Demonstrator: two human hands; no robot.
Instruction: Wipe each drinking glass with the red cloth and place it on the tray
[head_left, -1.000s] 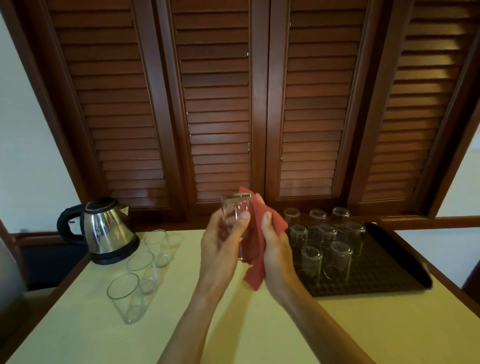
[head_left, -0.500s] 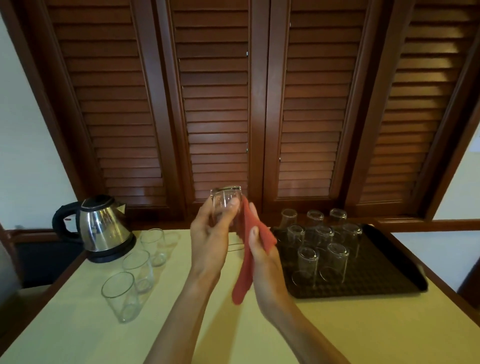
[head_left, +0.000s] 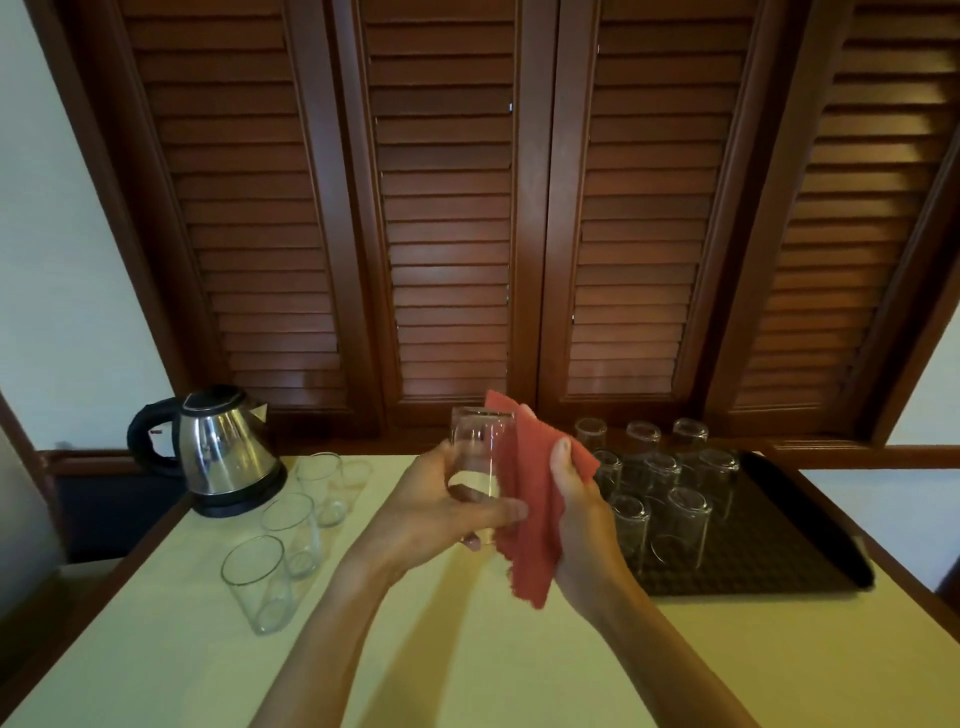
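Observation:
My left hand (head_left: 441, 506) holds a clear drinking glass (head_left: 475, 447) upside down above the table's middle. My right hand (head_left: 576, 514) presses the red cloth (head_left: 530, 499) against the glass's right side; the cloth hangs below my palm. Three upright glasses (head_left: 288, 535) stand in a row on the table at the left. The dark tray (head_left: 769, 545) lies to the right and carries several glasses (head_left: 660, 478) turned upside down.
A steel electric kettle (head_left: 218, 452) with a black handle stands at the table's back left corner. Brown louvred shutters (head_left: 447, 208) rise directly behind the cream table (head_left: 467, 649). The tray reaches close to the table's right edge.
My left hand has shifted its grip lower on the glass, thumb now across the lower part. The cloth lies flatter against the glass's side under my right hand.

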